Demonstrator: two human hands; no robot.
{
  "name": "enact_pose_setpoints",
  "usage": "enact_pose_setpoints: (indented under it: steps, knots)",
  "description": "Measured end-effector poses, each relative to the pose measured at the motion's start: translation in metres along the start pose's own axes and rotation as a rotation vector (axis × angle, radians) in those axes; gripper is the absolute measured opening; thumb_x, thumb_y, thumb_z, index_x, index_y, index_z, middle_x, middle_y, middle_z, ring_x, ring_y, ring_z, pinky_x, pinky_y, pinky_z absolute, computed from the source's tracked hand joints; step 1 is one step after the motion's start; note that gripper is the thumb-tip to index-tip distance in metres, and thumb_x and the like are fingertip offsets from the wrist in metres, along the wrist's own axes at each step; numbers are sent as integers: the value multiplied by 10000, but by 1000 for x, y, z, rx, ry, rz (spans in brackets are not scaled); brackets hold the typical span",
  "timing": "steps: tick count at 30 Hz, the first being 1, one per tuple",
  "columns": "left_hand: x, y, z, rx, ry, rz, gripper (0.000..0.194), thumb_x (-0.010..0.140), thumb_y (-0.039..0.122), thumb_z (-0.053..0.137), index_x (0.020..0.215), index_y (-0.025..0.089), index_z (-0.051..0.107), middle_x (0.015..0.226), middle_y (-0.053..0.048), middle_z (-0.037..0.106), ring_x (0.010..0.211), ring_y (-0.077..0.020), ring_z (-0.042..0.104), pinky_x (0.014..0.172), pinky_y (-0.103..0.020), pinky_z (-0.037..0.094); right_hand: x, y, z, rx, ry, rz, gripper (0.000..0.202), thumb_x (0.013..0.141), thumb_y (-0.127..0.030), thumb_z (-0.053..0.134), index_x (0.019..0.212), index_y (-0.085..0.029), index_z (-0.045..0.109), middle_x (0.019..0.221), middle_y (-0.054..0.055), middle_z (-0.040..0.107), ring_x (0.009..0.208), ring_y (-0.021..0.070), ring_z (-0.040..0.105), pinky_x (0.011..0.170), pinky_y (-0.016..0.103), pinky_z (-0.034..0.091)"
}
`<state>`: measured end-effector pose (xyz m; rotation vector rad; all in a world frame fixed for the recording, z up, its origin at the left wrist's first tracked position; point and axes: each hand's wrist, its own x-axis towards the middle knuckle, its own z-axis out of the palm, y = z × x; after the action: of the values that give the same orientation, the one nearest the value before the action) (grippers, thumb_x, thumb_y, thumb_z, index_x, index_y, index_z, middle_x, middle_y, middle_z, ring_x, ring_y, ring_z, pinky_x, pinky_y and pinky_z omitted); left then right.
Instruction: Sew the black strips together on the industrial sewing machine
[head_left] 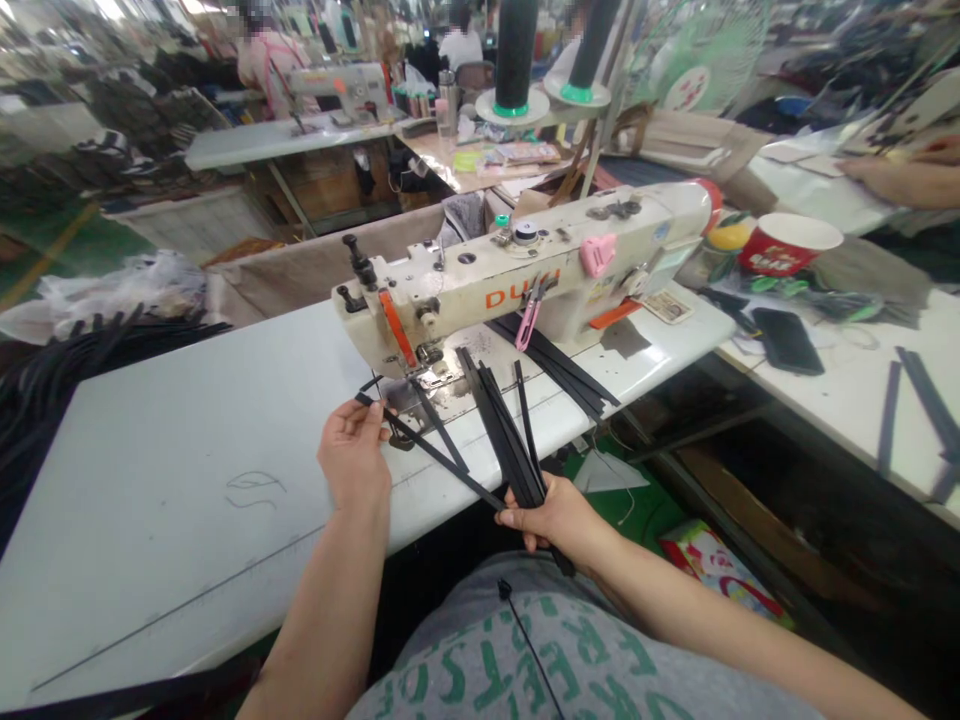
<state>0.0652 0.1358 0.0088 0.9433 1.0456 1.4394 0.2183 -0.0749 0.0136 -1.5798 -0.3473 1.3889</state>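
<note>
My left hand [354,450] pinches one end of a single black strip [435,450] just in front of the sewing machine's needle area. That strip slants down to my right hand [551,515], whose thumb and fingers close on its other end. The same hand grips a bundle of black strips [504,430] that fans out towards the machine. Another black strip [444,425] lies on the machine bed beside the presser foot. The white sewing machine [480,285] stands right behind both hands, and a pair of pink-handled snips [529,318] hangs on its front.
More black strips [566,370] lie under the machine arm. To the right, a side table holds a phone [786,340] and a red paper tub [787,245]. A dark heap of strips [45,400] sits at the left. A co-worker's arm [911,180] shows at far right.
</note>
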Motion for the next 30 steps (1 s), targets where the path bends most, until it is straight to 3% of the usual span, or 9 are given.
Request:
enact_pose_setpoints:
  steps: [5, 13, 21, 25, 30]
  knots:
    - [0, 1, -1, 36, 21, 13, 345, 683, 267, 825, 924, 147, 609, 841, -23, 711, 650, -96, 658, 508, -157, 415, -2, -1, -1, -4, 14, 5, 344, 564, -262, 888, 764, -191, 617, 551, -68, 651, 355, 67, 525, 352, 175, 314]
    - [0, -2, -5, 80, -72, 7, 406, 728, 363, 812, 999, 163, 584, 887, -24, 682, 729, -146, 717, 529, -172, 462, -2, 1, -2, 9, 20, 1, 348, 554, -256, 903, 744, -188, 620, 545, -77, 635, 349, 66, 513, 352, 182, 307]
    - [3, -4, -6, 63, -134, -33, 427, 710, 363, 831, 1008, 153, 610, 873, -2, 641, 597, -71, 614, 466, -149, 378, -2, 5, -4, 21, 20, 9, 361, 557, -274, 892, 766, -188, 611, 551, -59, 667, 352, 76, 543, 346, 171, 308]
    - [5, -8, -9, 171, -182, -55, 445, 729, 388, 817, 1079, 149, 680, 906, -25, 675, 632, -81, 627, 512, -169, 437, -3, 3, -5, 19, -15, 7, 397, 581, -376, 896, 770, -180, 607, 670, 17, 762, 364, 74, 558, 350, 174, 307]
    - [3, -7, -10, 236, -312, -99, 481, 783, 434, 762, 1150, 126, 716, 965, -104, 749, 768, -186, 724, 514, -203, 449, -6, 0, -6, 13, -37, 8, 478, 641, -548, 848, 811, -186, 587, 723, 61, 793, 357, 77, 553, 350, 184, 297]
